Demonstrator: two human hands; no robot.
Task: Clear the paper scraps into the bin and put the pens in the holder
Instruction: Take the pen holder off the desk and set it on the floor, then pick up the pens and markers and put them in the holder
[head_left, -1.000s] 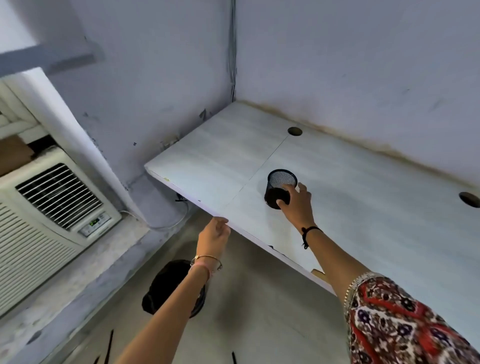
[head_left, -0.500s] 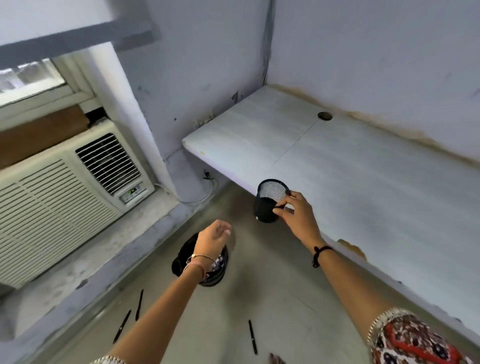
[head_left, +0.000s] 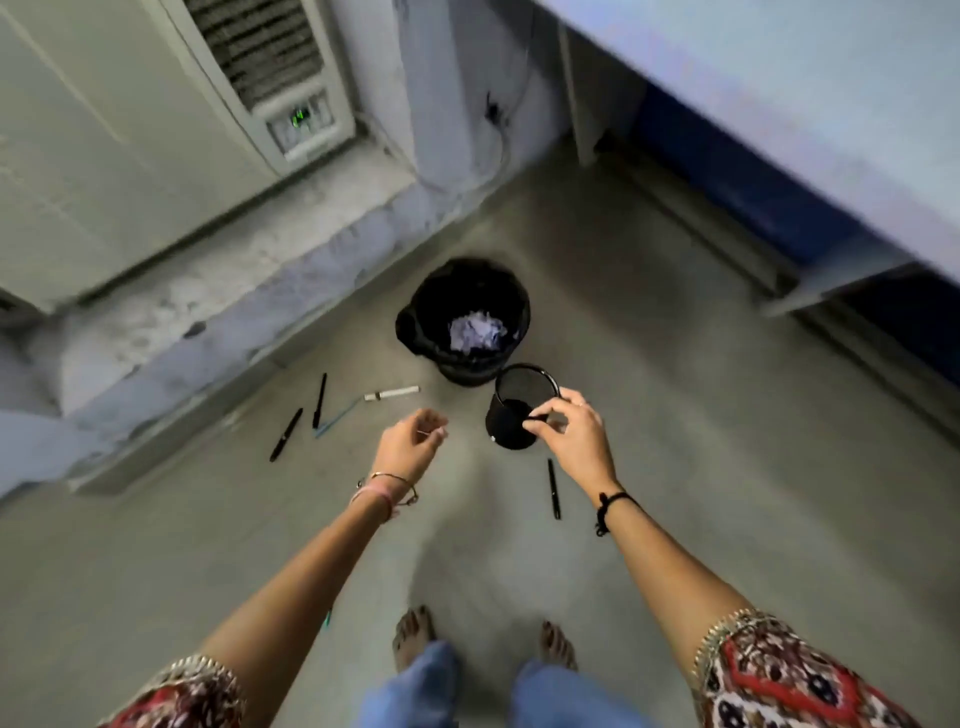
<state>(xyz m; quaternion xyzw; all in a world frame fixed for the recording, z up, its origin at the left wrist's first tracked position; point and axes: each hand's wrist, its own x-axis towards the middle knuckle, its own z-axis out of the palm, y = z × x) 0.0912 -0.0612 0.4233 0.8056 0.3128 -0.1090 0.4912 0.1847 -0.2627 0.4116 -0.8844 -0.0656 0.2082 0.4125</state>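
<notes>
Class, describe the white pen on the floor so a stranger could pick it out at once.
Find the black bin on the floor, with paper inside. Left of it lies a loose group of pens. The white pen is the nearest to the bin, and the only pale one among black pens and a blue one.

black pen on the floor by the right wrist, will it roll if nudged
Probably: the black pen looks round and slim on smooth floor, so a sideways nudge could roll it. It looks rigid and likely light, so a pinch at mid-length should lift it level.
</notes>
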